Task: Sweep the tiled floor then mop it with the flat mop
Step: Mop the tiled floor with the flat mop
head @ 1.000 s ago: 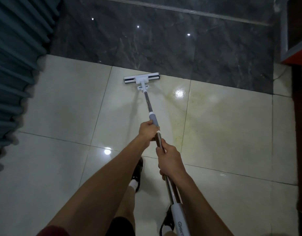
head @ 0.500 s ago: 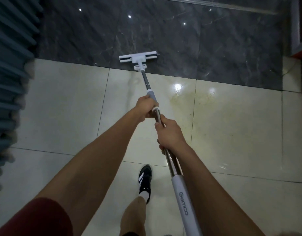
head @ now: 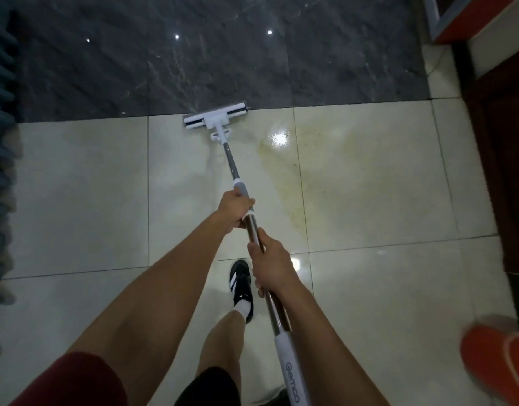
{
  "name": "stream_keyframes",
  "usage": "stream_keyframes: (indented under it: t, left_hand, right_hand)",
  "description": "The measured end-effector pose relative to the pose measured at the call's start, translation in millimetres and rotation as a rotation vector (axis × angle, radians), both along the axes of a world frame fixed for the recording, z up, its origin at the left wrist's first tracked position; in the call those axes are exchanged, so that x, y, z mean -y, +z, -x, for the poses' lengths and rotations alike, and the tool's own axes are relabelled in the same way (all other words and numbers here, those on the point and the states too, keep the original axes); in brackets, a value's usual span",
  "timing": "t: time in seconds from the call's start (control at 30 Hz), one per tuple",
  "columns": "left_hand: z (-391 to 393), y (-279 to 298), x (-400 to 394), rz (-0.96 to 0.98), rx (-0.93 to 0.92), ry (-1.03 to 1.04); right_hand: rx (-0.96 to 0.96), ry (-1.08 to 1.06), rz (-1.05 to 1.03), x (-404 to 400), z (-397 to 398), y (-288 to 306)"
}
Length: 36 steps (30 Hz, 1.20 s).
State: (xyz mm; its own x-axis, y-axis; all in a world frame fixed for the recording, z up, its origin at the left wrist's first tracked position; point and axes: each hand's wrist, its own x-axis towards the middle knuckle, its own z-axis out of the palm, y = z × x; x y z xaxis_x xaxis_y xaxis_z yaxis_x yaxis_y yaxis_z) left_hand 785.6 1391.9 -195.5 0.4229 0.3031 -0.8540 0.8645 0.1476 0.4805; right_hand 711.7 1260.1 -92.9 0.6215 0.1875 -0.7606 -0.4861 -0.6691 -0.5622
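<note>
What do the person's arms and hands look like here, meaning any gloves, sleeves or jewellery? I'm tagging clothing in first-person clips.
Both forearms are bare, and neither the left hand nor the right hand wears a glove. No watch, ring or bracelet is visible. A dark red short sleeve covers the left upper arm at the bottom edge of the view; the right arm's sleeve is out of view.

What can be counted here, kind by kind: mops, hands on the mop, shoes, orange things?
Flat mop: 1
Hands gripping its pole: 2, left hand and right hand
Black shoe with white stripes: 1
Blurred orange object at lower right: 1, cannot tell what it is
Total: 5
</note>
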Motion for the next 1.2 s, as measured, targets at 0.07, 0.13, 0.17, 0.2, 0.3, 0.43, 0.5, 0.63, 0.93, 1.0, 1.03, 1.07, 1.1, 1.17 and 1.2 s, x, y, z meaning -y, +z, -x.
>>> stream_keyframes:
  t: [0.07, 0.13, 0.17, 0.2, 0.3, 0.43, 0.5, 0.63, 0.93, 1.0, 1.03, 1.07, 1.1, 1.17, 1.2]
  left_hand:
    - [30.3, 2.1, 32.6, 0.012, 0.006, -0.027]
    - [61.5, 4.1, 64.7, 0.007, 0.005, -0.068]
    - [80.8, 6.8, 84.6, 0.004, 0.004, -0.094]
    - [93.2, 7.3, 96.8, 0.004, -0.003, -0.109]
    - [146.0, 12.5, 149.8, 0.02, -0.001, -0.142]
    - [216.4, 19.8, 211.2, 0.07, -0.019, -0.171]
    - [244.9, 24.9, 230.2, 0.08, -0.037, -0.183]
    - [290.9, 33.7, 248.4, 0.08, -0.056, -0.247]
    - [358.6, 41.0, 214.9, 0.102, -0.044, -0.354]
    - [370.0, 41.4, 201.9, 0.115, -0.041, -0.369]
    - [375.2, 41.2, 196.3, 0.12, -0.037, -0.381]
    - [381.2, 41.2, 191.3, 0.122, -0.034, -0.395]
    - [387.4, 41.4, 187.2, 0.123, -0.033, -0.405]
    - [400.5, 42.1, 183.0, 0.129, -0.03, -0.407]
    - [407.6, 42.7, 182.6, 0.132, -0.028, -0.41]
  right_hand:
    - [-0.003, -0.034, -0.016, 32.2, 32.8, 2.1]
    - [-0.01, -0.057, -0.027, 64.0, 67.1, 3.1]
    - [-0.011, -0.06, -0.025, 83.6, 87.5, 5.0]
    - [-0.016, -0.07, -0.025, 94.8, 101.4, 3.3]
    - [-0.029, -0.112, -0.038, 145.4, 157.5, 8.4]
    - [-0.008, -0.113, -0.02, 204.6, 229.9, 16.0]
    - [-0.006, -0.131, -0.02, 222.2, 260.0, 20.7]
    - [0.012, -0.15, -0.018, 237.4, 313.3, 27.8]
    - [-0.012, -0.257, 0.038, 188.1, 389.3, 42.2]
    - [-0.013, -0.28, 0.039, 171.8, 403.5, 44.4]
    - [-0.013, -0.292, 0.039, 165.1, 410.4, 45.1]
    - [-0.011, -0.304, 0.041, 159.2, 417.4, 45.2]
    - [-0.008, -0.314, 0.046, 154.4, 424.2, 45.0]
    - [-0.005, -0.323, 0.057, 148.8, 437.5, 44.4]
    - [-0.006, -0.328, 0.06, 147.7, 444.6, 44.0]
